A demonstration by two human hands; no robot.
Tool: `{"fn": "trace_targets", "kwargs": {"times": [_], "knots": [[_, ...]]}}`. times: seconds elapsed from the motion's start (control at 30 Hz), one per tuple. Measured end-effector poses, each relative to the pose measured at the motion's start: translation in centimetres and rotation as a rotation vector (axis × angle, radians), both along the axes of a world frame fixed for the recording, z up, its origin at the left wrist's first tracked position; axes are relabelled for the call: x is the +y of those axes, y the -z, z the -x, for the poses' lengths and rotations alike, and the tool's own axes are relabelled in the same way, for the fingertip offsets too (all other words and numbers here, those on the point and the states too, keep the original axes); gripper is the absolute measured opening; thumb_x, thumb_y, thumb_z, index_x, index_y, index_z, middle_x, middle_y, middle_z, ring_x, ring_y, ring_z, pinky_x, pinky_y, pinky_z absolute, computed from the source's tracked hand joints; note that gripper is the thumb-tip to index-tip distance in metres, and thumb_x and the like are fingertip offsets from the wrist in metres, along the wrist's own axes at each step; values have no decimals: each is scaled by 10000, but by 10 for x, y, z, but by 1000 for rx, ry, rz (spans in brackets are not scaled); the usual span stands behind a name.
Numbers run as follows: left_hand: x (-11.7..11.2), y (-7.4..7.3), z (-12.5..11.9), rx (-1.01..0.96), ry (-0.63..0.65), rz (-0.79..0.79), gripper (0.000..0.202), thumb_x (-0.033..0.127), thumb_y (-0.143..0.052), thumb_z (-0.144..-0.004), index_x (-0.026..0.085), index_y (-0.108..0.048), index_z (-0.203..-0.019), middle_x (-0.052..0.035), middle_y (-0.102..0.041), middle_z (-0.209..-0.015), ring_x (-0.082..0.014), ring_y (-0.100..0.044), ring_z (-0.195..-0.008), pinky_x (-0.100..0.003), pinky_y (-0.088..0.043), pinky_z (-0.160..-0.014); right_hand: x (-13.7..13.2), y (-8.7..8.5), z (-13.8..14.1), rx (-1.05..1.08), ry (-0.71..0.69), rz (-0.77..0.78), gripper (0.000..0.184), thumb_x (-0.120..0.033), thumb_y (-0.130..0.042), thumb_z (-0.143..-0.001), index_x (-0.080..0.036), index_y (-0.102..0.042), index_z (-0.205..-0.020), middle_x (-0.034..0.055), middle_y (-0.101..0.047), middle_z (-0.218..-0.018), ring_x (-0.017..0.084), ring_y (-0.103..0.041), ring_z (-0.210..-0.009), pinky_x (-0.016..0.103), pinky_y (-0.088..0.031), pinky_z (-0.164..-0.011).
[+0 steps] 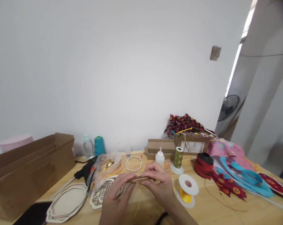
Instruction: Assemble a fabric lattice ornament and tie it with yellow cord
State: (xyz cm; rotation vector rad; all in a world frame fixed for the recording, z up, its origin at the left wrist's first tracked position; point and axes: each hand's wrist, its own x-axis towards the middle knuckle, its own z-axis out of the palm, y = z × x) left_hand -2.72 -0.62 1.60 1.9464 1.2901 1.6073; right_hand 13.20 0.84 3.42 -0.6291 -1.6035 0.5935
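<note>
My left hand (115,194) and my right hand (159,185) are closed on opposite ends of a thin layered wooden piece (138,179), which I see almost edge-on above the table. Thumbs press from below and fingers from above. A yellow cord (139,200) hangs down from its middle. Left of my hands lies a fretwork wooden panel (97,198), partly covered by my left hand. Just beyond them a scalloped wooden ring (133,164) lies flat. To the right of my right hand stands a white spool of yellow cord (185,196).
Scalloped wooden plates (67,203), a black glue gun (86,172) and a plastic bag (108,165) lie at left by a long cardboard box (33,178). A glue bottle (159,157), green thread (178,157), red cord (203,166) and fabric (240,175) occupy the right.
</note>
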Motion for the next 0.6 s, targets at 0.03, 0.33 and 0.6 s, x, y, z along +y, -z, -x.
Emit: {"fn": "trace_targets", "kwargs": {"times": [0.03, 0.33, 0.6], "knots": [[0, 0, -1, -4, 6, -5, 180, 245, -602, -701, 257, -654, -873, -30, -675, -900, -207, -592, -880, -306, -449, -814, -1, 0, 1, -15, 8, -13, 127, -284, -670, -683, -261, -706, -803, 20, -549, -700, 148, -518, -657, 255, -413, -584], [-6, -5, -6, -73, 7, 37, 116, 249, -620, -671, 267, -673, -773, -23, -673, -839, -215, -597, -840, -310, -465, -776, -5, -3, 3, -89, 75, -126, 115, -273, -656, -704, -275, -701, -810, 24, -593, -661, 149, -539, -612, 267, -419, -562], [-7, -5, -9, -125, -40, 145, 101, 300, -641, -634, 245, -665, -716, -22, -677, -776, -221, -602, -783, -296, -474, -727, -5, 0, 2, -89, 102, -88, 192, -204, -691, -654, -230, -681, -844, 27, -607, -679, 142, -512, -595, 250, -412, -543]]}}
